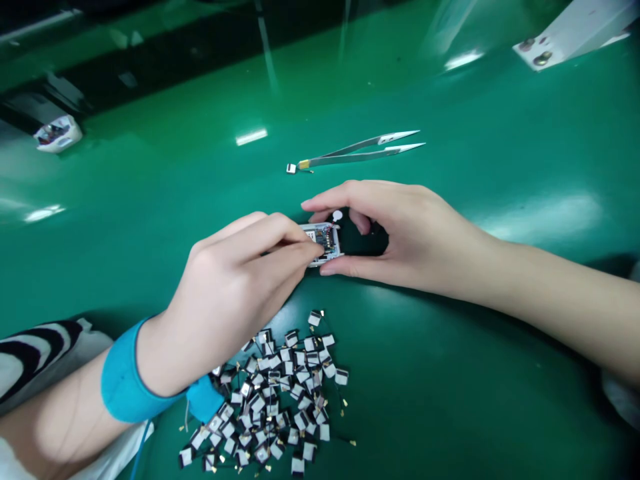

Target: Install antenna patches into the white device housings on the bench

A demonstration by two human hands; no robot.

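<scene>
A small electronic device in an open pale housing (336, 252), its circuit board (327, 237) bare, sits between my hands in the middle of the head view. My right hand (400, 223) curves around its right end, thumb at the lower edge and fingers at the upper side. A small white disc (337, 215) shows by its upper right corner. My left hand (245, 280) reaches over the left part, with its fingers pinched together against the board. Whatever lies between those fingertips is hidden. The left wrist wears a blue strap (123, 373).
Tweezers (350, 155) lie beyond the device, with a small white-and-black square piece (291, 169) at their closed end. Nearer me spreads a pile of similar pieces (285, 383) with thin gold-tipped leads. A white bracket (575, 37) stands at the far right on the green table (480, 373).
</scene>
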